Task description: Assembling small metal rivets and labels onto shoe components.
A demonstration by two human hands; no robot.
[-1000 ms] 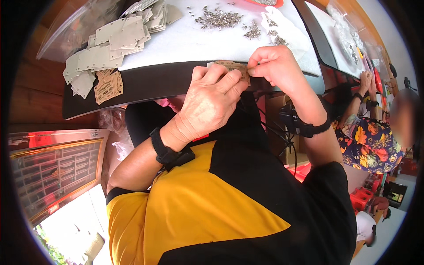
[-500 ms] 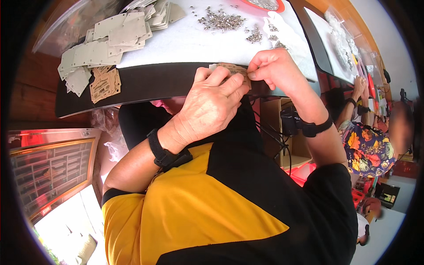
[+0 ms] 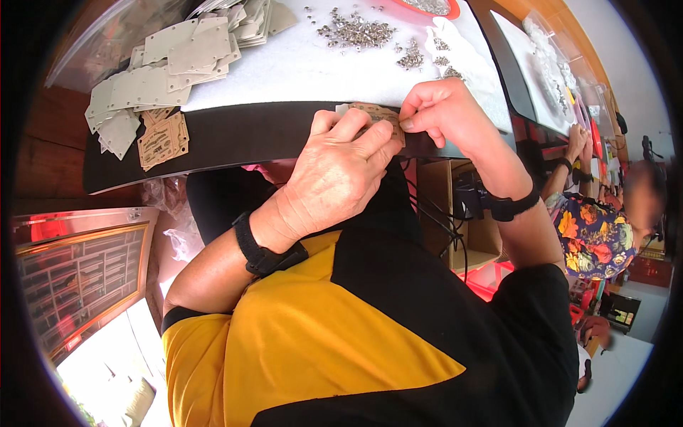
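At the table's front edge, a small brown printed card (image 3: 381, 112) is held under the curled fingers of my left hand (image 3: 340, 171). Those fingers cover much of the card. My right hand (image 3: 442, 114) is closed in a pinch at the card's right edge. Whatever sits between its thumb and forefinger is too small to make out. Farther back on the white cloth (image 3: 284, 75) lie a heap of small shiny metal pieces (image 3: 359, 32) and a smaller pile (image 3: 410, 55) nearer my right hand.
Pale cards with corner holes (image 3: 167, 77) are spread in stacks at the left, with more brown printed cards (image 3: 162, 141) beside them. A red-rimmed tray (image 3: 430, 6) stands at the back. A cardboard box (image 3: 437, 188) and cables are below the table. Another person in a flowered top (image 3: 596, 235) works at right.
Both hands keep almost the same pose at the brown card. The stacks at left appear slightly farther left in the picture, as the view has shifted a little.
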